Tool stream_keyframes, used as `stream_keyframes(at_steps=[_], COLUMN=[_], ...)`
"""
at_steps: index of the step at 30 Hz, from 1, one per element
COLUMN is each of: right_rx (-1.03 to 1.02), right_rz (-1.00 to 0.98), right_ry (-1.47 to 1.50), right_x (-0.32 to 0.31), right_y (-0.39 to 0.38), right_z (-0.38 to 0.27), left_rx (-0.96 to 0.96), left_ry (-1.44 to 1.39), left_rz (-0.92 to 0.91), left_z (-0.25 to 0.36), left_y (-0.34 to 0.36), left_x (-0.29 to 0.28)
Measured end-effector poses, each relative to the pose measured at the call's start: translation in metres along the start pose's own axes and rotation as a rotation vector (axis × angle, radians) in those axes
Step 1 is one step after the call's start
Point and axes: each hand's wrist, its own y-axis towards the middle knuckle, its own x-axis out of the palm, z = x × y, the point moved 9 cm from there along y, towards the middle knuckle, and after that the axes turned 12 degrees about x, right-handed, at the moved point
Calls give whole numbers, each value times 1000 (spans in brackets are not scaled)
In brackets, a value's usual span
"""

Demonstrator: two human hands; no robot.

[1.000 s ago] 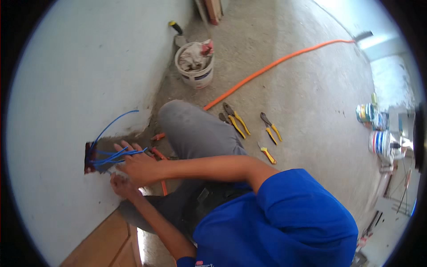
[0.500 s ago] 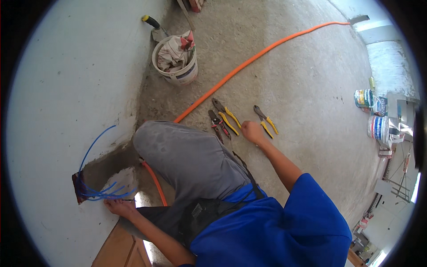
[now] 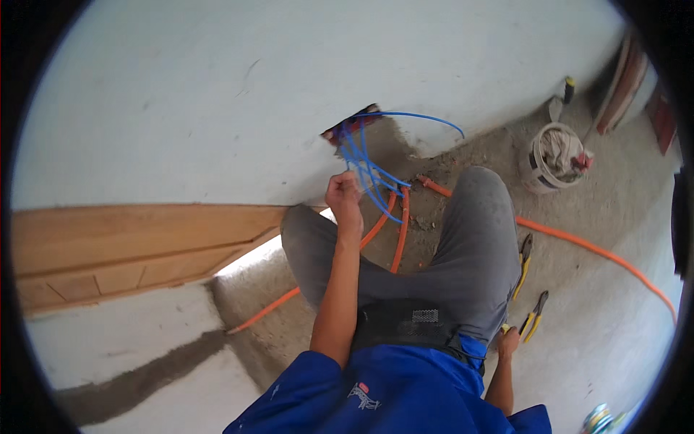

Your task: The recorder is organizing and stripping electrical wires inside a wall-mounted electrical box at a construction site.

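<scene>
My left hand (image 3: 344, 194) is closed at a cluster of blue wires (image 3: 365, 163), pinching what looks like one wire end. The wires come out of a rough box opening (image 3: 350, 124) low in the white wall. My right hand (image 3: 509, 340) is down beside my right thigh, its fingers wrapped round a small yellow-handled tool (image 3: 504, 329), partly hidden. Near it on the concrete floor lie yellow-handled pliers (image 3: 536, 318), with another pair (image 3: 522, 269) above them, partly behind my knee.
Orange conduit (image 3: 593, 247) runs across the floor and between my knees. A white bucket (image 3: 533, 163) holding sacking stands by the wall, near a trowel (image 3: 555, 110). A wooden panelled door (image 3: 123, 257) is at the left. Boards (image 3: 618, 83) lean at the upper right.
My view has swung toward the wall. My right hand left the wires, reached out to the tools and now grips one. My left hand stays at the wires.
</scene>
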Motion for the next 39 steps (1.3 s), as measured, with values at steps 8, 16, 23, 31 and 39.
stream_keyframes(at_steps=[8,16,23,31,39], right_rx=[-568,-1537,-1499,-1472,-1505], right_rz=[200,-572,-292,120,32], right_ry=[1096,610,658,415,230], right_x=[-335,-371,-372,-376,-378], right_y=[-94,-317,-287,-247,-239], right_z=[-223,-515,-549,-550,-562], left_rx=[-119,-739,-701,-475,-344], left_ry=[2,-537,-453,-240,-41], left_rz=[-38,-136,-371,-174,-106], left_z=[3,-9,-7,12,21], left_y=[5,-5,-3,-8,-9], left_x=[-10,23,10,16,13])
